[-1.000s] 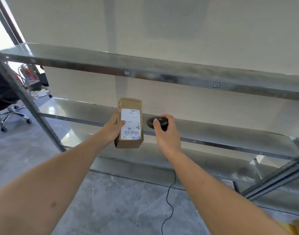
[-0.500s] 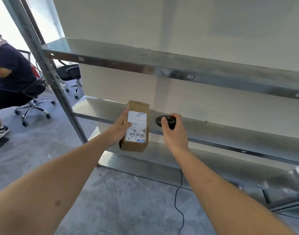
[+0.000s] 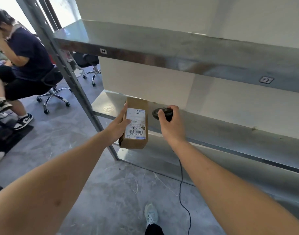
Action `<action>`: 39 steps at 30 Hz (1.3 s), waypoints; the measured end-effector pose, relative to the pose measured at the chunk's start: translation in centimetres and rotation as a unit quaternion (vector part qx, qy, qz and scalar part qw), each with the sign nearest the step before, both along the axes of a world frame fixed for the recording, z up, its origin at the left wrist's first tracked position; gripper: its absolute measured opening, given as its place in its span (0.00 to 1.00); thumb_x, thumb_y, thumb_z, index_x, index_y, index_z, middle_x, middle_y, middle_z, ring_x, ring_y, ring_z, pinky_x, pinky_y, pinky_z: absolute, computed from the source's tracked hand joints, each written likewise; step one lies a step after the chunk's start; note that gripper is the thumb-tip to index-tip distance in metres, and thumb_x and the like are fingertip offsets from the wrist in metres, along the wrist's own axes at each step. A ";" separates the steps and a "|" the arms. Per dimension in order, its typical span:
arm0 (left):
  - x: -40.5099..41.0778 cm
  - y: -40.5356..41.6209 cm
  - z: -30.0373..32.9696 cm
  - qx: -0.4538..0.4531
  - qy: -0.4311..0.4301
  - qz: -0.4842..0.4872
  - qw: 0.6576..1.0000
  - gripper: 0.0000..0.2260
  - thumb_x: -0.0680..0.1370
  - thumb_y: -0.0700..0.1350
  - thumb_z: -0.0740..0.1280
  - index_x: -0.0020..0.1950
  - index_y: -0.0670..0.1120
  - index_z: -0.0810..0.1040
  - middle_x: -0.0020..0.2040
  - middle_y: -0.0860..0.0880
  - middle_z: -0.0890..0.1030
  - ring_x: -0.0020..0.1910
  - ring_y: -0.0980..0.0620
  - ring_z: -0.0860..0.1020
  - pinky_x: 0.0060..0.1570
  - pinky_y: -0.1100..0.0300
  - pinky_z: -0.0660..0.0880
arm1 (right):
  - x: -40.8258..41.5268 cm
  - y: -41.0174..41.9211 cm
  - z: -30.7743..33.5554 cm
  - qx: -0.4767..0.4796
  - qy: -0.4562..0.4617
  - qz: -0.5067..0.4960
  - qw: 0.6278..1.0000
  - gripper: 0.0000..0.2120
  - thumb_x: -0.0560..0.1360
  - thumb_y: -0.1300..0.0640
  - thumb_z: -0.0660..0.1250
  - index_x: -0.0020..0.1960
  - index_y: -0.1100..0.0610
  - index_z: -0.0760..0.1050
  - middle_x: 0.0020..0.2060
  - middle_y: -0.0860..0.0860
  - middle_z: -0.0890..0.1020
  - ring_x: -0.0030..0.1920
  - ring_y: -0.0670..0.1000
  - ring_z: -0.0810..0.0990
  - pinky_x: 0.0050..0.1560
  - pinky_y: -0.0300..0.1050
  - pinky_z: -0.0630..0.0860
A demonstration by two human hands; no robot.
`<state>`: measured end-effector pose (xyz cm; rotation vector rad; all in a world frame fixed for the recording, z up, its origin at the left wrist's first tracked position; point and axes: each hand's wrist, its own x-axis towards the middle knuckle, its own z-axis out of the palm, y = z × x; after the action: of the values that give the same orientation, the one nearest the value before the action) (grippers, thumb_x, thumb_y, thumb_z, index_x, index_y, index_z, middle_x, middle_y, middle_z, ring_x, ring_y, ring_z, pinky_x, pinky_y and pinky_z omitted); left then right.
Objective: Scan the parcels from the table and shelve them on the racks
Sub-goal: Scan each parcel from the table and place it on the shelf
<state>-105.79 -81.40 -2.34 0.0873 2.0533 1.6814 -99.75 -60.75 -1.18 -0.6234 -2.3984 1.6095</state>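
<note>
My left hand (image 3: 118, 128) grips a small brown cardboard parcel (image 3: 134, 144) by its left side, white barcode label facing me. The parcel is held upright in the air in front of the middle shelf (image 3: 230, 131) of the metal rack. My right hand (image 3: 172, 126) grips a black handheld scanner (image 3: 162, 112), whose cable (image 3: 182, 192) hangs down to the floor. The scanner sits just right of the parcel's top, a small gap between them.
The rack's upper shelf (image 3: 162, 46) carries small tags H and H2. Its grey upright post (image 3: 74, 82) stands left of the parcel. A person (image 3: 23, 65) sits on a wheeled office chair (image 3: 52, 95) at left. My shoe (image 3: 150, 214) is on the grey floor.
The view has swung left along the rack, bringing the post and the seated person into sight. Both hands keep their hold on parcel and scanner in the same relative position.
</note>
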 end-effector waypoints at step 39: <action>-27.8 -14.3 -7.5 -0.150 0.047 -0.036 0.987 0.28 0.89 0.45 0.53 0.82 0.72 0.51 0.70 0.49 0.73 0.57 0.50 0.78 0.48 0.59 0.81 | -22.8 -19.7 -6.0 0.030 -0.090 -0.147 0.985 0.18 0.84 0.43 0.64 0.70 0.48 0.69 0.53 0.45 0.79 0.52 0.50 0.79 0.54 0.49 0.77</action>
<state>-133.60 -95.72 -9.85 0.1408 2.3211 1.3311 -122.51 -80.44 -7.18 -1.0938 -2.3270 1.4061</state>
